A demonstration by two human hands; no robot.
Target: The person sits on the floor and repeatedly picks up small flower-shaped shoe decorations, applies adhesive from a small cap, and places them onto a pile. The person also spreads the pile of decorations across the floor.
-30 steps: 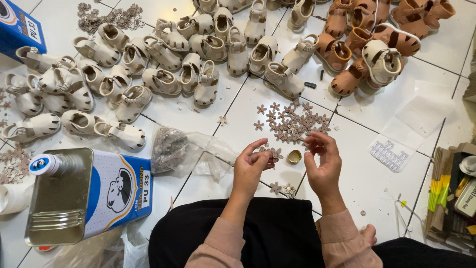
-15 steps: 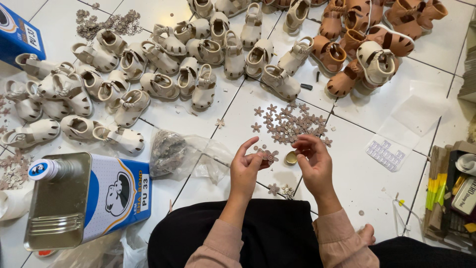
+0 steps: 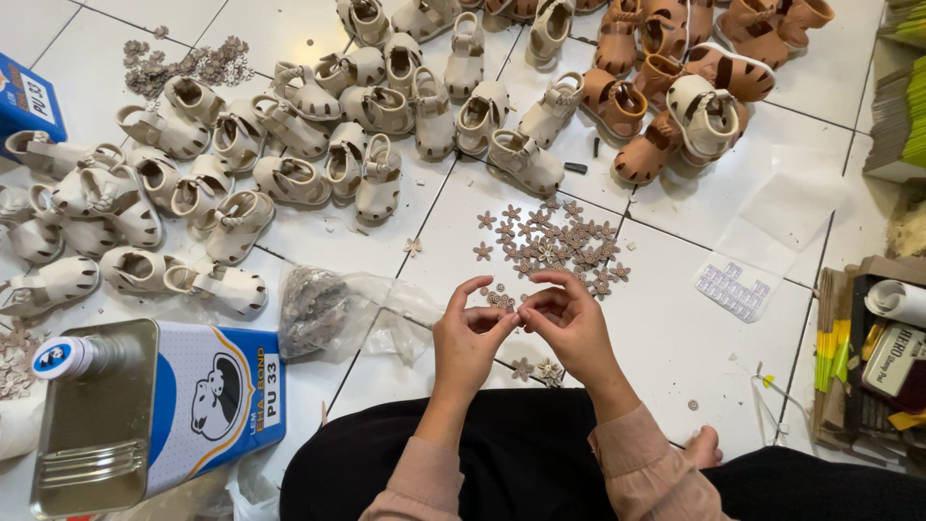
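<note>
Two hands, one flower pile, one can

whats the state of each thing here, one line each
left hand: fingertips pinched against the right hand's
right hand: fingertips pinched, meeting the left
flower cutouts: loose pile on the tile
plastic bag: lying open, crumpled
glue can: lying on its side, capped
cream sandals: unpaired, scattered

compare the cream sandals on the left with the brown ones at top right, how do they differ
The cream sandals are pale off-white; the brown sandals are tan. The cream ones are many and spread wide across the tiles; the brown ones are fewer, bunched in one pile. Both look like the same small closed-toe strap style.
</note>
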